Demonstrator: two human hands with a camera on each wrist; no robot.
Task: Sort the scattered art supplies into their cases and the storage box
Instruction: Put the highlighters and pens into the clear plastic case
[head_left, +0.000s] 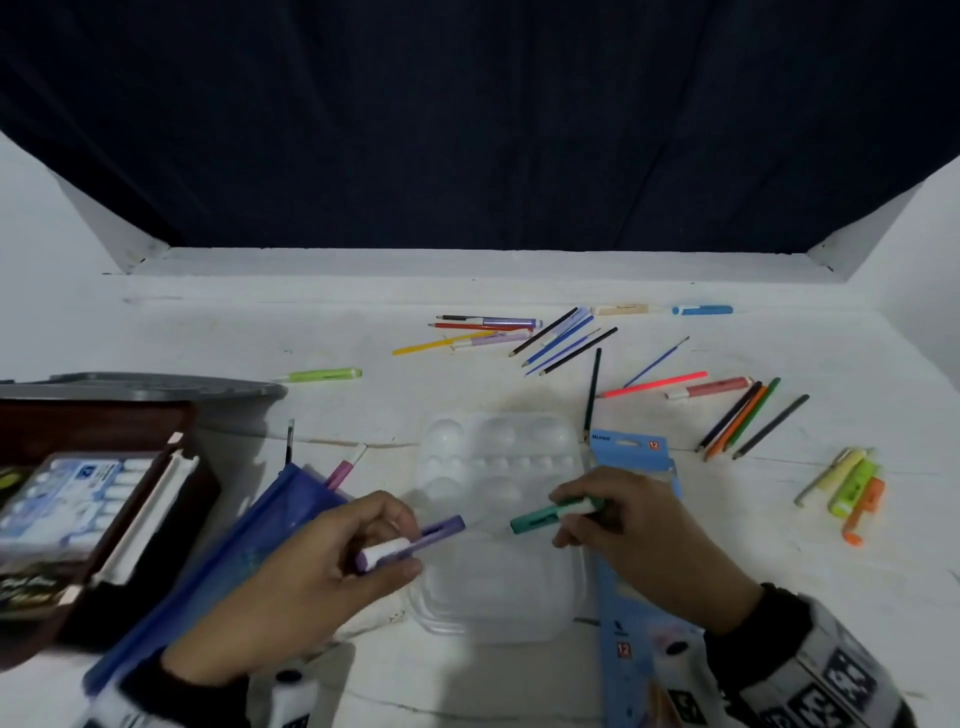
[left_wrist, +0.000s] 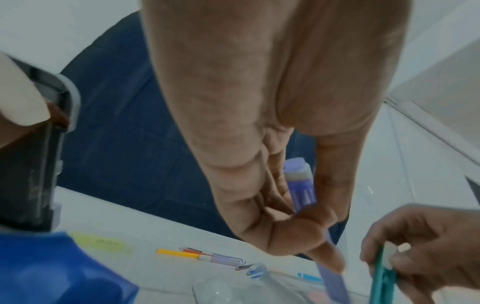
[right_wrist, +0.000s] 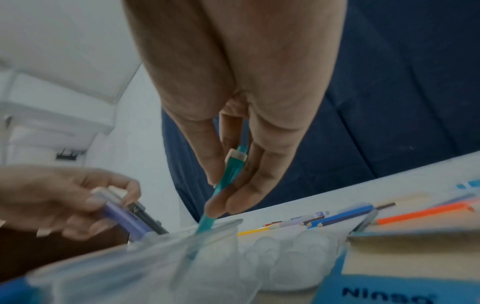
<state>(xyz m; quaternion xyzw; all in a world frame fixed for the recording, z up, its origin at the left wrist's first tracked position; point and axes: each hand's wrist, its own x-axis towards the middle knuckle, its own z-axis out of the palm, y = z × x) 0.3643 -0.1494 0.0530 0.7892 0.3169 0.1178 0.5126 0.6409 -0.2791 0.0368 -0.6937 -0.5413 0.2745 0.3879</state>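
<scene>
My left hand (head_left: 363, 540) grips a purple marker (head_left: 415, 540) with a white band, its tip pointing right over the white paint palette (head_left: 493, 457). In the left wrist view the purple marker (left_wrist: 301, 185) lies across my curled fingers. My right hand (head_left: 608, 514) pinches a teal marker (head_left: 550, 514), its tip pointing left. The teal marker (right_wrist: 228, 176) shows between thumb and fingers in the right wrist view. A blue zip pouch (head_left: 249, 545) lies under my left forearm with a pink marker (head_left: 343, 470) poking out. The blue pencil box (head_left: 634, 613) lies under my right wrist.
A dark storage box (head_left: 78, 519) with a white paint set stands at the left, a grey lid (head_left: 156, 387) behind it. Loose coloured pencils (head_left: 743, 421), brushes (head_left: 657, 361) and pens (head_left: 493, 327) lie across the far table. Highlighters (head_left: 852, 493) sit at the right, a green one (head_left: 322, 374) at mid-left.
</scene>
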